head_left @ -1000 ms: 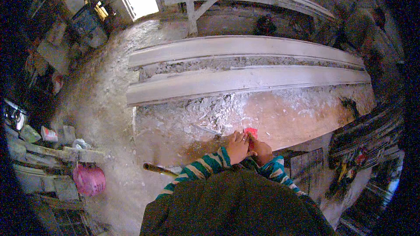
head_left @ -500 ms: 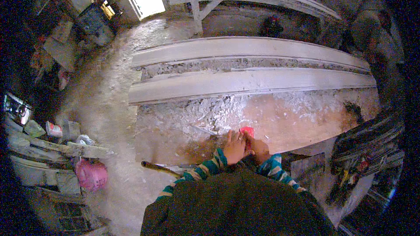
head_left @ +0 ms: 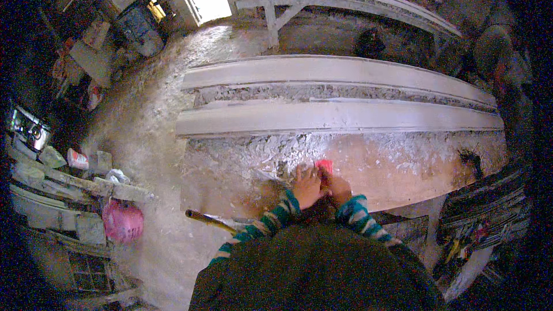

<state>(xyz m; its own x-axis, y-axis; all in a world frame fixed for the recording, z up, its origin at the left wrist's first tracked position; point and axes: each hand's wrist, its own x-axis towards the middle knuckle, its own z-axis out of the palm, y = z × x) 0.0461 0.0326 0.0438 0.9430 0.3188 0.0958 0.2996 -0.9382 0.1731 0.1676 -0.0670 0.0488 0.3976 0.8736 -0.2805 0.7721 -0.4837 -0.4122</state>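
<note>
Way over left I spotted a pink bag (head_left: 122, 222), well apart from the table (head_left: 403, 181); then a pole (head_left: 211, 222) by the table's near edge. Next, over the table, came the left hand (head_left: 307, 189), fingers stretched out, its grip beyond my telling. The red piece (head_left: 324, 166) showed at the table's near middle, the right hand (head_left: 338, 189) curled round it. A dark clump (head_left: 471, 160) lay at the table's right end.

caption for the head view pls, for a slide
Left hand and right hand close together at a small red object over a debris-strewn workbench, two long pale moldings lying beyond.
</note>
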